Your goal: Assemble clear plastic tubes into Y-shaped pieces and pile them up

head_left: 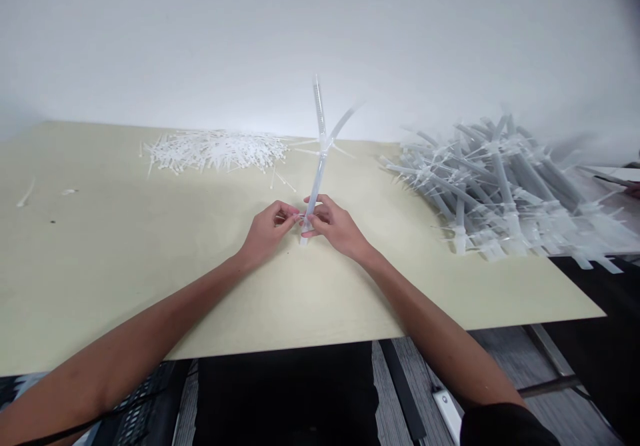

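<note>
A translucent plastic tube piece (318, 176) stands tilted near the table's middle, branching in two at the top, with thin white ties sticking out at the fork. Near its lower end, my right hand (333, 225) is closed around it, fingers behind and thumb in front. Just left of the tube, my left hand (274, 227) pinches a thin white tie (299, 216) that meets the tube between the hands. A heap of white cable ties (215, 151) lies behind my left hand.
A large pile of similar translucent tube pieces (500, 186) covers the right side of the pale table (125, 246). Two loose white bits (70, 192) (26, 194) lie at the far left. A white wall rises behind. Below the table's front edge is a white power strip (447, 409).
</note>
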Motion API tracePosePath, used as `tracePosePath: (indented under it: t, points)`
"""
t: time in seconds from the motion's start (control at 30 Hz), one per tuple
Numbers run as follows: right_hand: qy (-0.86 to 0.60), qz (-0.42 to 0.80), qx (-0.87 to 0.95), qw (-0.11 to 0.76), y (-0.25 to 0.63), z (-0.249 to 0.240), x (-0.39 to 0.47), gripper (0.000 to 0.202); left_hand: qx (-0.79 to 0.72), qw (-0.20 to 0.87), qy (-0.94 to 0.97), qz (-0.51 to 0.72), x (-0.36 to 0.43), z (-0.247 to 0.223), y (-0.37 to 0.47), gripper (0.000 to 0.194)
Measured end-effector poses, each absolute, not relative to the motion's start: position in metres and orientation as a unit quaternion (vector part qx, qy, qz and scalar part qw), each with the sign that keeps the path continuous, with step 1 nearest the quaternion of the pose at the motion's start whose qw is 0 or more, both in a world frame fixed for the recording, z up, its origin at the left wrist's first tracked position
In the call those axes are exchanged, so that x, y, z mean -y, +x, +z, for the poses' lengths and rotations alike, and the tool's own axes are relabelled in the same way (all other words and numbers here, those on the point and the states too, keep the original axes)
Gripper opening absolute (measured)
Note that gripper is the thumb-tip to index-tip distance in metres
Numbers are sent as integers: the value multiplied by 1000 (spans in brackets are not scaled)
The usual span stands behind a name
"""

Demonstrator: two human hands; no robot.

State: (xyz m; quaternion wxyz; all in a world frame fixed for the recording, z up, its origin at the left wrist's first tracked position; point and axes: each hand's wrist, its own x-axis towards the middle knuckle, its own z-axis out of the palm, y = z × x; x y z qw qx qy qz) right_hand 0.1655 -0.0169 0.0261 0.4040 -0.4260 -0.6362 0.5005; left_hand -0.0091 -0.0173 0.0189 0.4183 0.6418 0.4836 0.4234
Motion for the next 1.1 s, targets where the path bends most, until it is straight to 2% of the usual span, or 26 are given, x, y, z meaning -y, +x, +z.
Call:
tracePosePath:
  t: [0.37, 0.63, 0.87, 1.1]
  points:
    - [-421, 520, 620, 410, 166, 27, 18, 32, -451, 450, 643, 425, 21, 21, -12, 28]
    - [-407, 540, 613, 409, 166, 27, 18, 33, -435, 523, 617, 395, 13, 19, -16, 21]
    - [-398, 557, 610, 399, 163, 28, 20, 37, -464, 502, 627, 375, 14, 14, -11, 26]
    - [-407, 561, 600, 401, 165, 32, 20, 32, -426, 546, 607, 389, 15, 20, -16, 24]
